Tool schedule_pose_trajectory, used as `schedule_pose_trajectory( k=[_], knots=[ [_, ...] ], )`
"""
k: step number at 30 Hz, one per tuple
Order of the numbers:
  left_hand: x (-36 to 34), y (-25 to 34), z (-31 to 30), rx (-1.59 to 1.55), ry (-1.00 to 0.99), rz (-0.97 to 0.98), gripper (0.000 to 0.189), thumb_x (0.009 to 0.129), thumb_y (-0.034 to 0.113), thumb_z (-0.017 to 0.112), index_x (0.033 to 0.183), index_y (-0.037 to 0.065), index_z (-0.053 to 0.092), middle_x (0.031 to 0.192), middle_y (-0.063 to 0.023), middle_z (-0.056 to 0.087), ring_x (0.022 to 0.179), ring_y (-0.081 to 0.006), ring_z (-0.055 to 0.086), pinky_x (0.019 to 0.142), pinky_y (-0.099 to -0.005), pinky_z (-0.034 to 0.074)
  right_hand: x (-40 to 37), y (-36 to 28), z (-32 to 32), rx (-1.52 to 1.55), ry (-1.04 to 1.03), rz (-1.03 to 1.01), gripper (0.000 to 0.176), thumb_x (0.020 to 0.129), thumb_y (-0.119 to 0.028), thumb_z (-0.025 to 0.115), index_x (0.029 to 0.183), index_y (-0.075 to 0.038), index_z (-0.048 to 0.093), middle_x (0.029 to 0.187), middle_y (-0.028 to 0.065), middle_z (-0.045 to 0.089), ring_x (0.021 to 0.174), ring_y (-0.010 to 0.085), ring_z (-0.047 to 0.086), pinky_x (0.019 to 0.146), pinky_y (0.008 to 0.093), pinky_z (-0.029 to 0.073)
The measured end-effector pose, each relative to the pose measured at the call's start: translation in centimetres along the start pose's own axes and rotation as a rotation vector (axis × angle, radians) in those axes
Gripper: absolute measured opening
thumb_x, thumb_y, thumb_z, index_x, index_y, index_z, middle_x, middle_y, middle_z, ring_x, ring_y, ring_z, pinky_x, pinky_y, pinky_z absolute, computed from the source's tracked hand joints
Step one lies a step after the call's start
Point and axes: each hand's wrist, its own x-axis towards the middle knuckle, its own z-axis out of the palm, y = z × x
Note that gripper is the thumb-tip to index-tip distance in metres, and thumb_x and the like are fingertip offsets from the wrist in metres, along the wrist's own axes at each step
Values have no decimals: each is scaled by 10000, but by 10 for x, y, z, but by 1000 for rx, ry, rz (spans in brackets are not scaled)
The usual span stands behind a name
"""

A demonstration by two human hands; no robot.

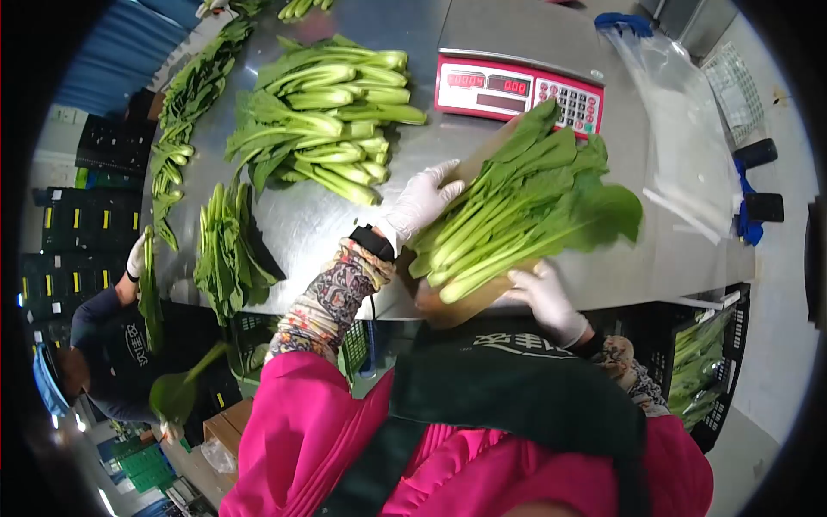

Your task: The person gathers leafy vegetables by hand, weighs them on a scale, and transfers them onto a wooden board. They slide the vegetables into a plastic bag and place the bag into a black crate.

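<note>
A bunch of leafy greens with pale green stalks (517, 207) lies in a brownish shallow tray (472, 303), its leaves pointing up and right. My left hand (422, 205), in a white glove, grips the tray's left edge beside the stalks. On the near edge, by the cut ends, my right hand (550, 302) is closed, gloved too; part of its grip is hidden. Just beyond the leaf tips stands a red and white digital scale (521, 93) with lit red digits. A large pile of similar greens (332, 116) rests on the steel table left of the scale.
More greens (228, 250) lie at the table's left edge. Clear plastic bags (680, 129) are spread at the right. A black crate (702, 362) with bagged greens stands below right. At left, a co-worker (116, 336) in gloves holds greens.
</note>
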Motion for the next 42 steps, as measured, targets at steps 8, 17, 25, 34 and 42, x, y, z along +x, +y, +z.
schedule_pose_trajectory(
  k=[8, 17, 25, 34, 42],
  knots=[
    [-81, 21, 13, 223, 346, 303, 207, 784, 208, 717, 933, 83, 645, 865, -89, 622, 774, -254, 604, 695, -333, 500, -16, -7, -15, -562, 79, 40, 322, 988, -250, 426, 912, 18, 587, 731, 81, 639, 650, 128, 614, 598, 231, 495],
    [-81, 14, 22, 447, 97, 355, 329, 766, 302, 698, 950, 43, 611, 834, -133, 631, 783, -296, 630, 681, -396, 502, -18, 5, -11, -695, 166, -172, 239, 974, -177, 448, 906, -3, 597, 771, 48, 648, 654, 83, 594, 626, 205, 493],
    [-67, 4, 13, 740, -5, 175, 235, 788, 260, 653, 902, 57, 627, 834, -163, 633, 758, -345, 638, 682, -422, 509, -14, 10, -16, -680, 187, -224, 242, 953, -180, 491, 924, 35, 598, 798, 67, 645, 662, 86, 589, 589, 220, 487],
    [-74, -5, -88, -935, -280, -49, 175, 854, 86, 612, 993, -10, 656, 857, -15, 656, 722, -70, 587, 687, -218, 470, -39, -16, -6, -1698, 454, -972, 411, 820, -41, 550, 1231, -57, 536, 1251, 199, 511, 1170, 344, 495, 967, 435, 409],
    [-23, -28, -116, -1192, 941, 437, 239, 910, 181, 596, 1056, -8, 601, 1029, -82, 621, 964, -164, 573, 892, -300, 438, 32, -55, -20, -2197, 38, -869, 585, 711, -28, 591, 1287, -72, 499, 1407, 194, 379, 1327, 334, 332, 1106, 541, 223]
  ],
)
